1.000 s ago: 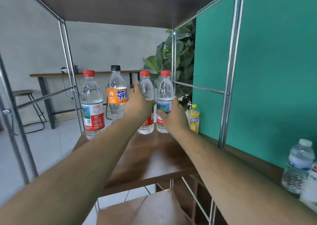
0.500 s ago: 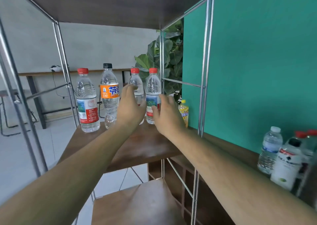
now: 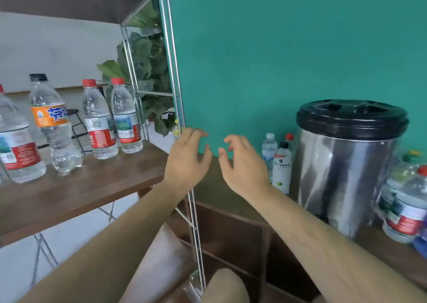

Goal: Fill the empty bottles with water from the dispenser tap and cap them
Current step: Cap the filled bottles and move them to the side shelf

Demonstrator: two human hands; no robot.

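While both arms stretch forward, the left hand (image 3: 187, 157) hangs in mid-air, fingers loosely curled, nothing in its grasp, crossing in front of the chrome shelf post (image 3: 175, 71). Just beside it, with a narrow gap between them, the right hand (image 3: 242, 164) is the same story: fingers bent, thumb out, holding nothing at all. Both hover in front of the teal wall (image 3: 277, 48), touching neither bottle nor tap.

Look right of the right hand. 3 small bottles stand upright on the counter (image 3: 392, 251): a white-capped bottle (image 3: 269, 150), a white-labelled bottle (image 3: 282, 168) with a black cap in front of it, and a red-capped one (image 3: 289, 137) peeking out behind. Right up against them sits the steel dispenser (image 3: 342, 175), black lid on top; its tap cannot be made out from this angle. Beyond it, at the frame edge, is a blurred bottle cluster (image 3: 406, 205).

Now over to the left. On the wooden shelf (image 3: 92, 182), well apart from both hands, 4 capped bottles stand upright: a red-labelled bottle (image 3: 18, 150) at the far edge, an orange-labelled bottle (image 3: 53, 127) with a black cap, then 2 red-capped bottles, the inner bottle (image 3: 99, 122) and the post-side bottle (image 3: 126, 120), side by side. A leafy plant (image 3: 147, 71) stands behind the shelf frame.
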